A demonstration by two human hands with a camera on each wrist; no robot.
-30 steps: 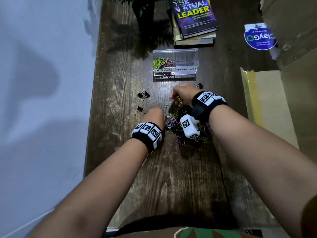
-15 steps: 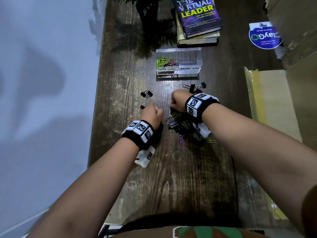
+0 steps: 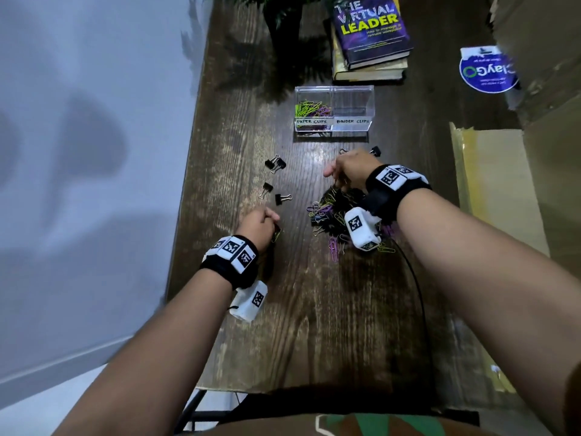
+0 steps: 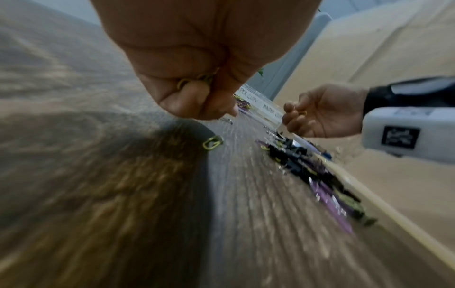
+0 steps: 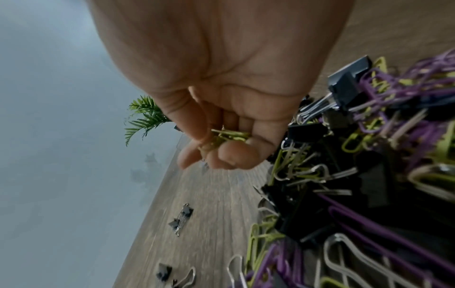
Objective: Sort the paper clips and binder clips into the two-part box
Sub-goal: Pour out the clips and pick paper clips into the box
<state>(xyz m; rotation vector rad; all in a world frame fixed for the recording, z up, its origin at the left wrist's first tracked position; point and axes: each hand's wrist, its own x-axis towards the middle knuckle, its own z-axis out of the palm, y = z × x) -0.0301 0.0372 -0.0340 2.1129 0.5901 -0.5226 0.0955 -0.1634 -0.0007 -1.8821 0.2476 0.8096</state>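
A clear two-part box (image 3: 334,111) stands mid-table, labelled PAPER CLIPS and BINDER CLIPS; green and purple paper clips fill its left part, while its right part looks empty. A mixed pile of clips (image 3: 336,220) lies under my right wrist. My right hand (image 3: 347,172) hovers over the pile's far edge, fingers curled round green paper clips (image 5: 227,136). My left hand (image 3: 259,225) is a fist to the left of the pile, holding a green paper clip (image 4: 194,80). Another green paper clip (image 4: 213,142) lies on the table just below it.
Loose black binder clips (image 3: 276,165) lie left of the pile, one more (image 3: 374,150) beyond my right hand. Stacked books (image 3: 371,36) and a plant pot (image 3: 283,20) stand behind the box. Cardboard (image 3: 500,190) borders the right side, a white wall (image 3: 94,152) the left.
My left hand has drawn back toward me and left, away from the pile. My right hand has lifted a little off the pile with clips in its fingers.
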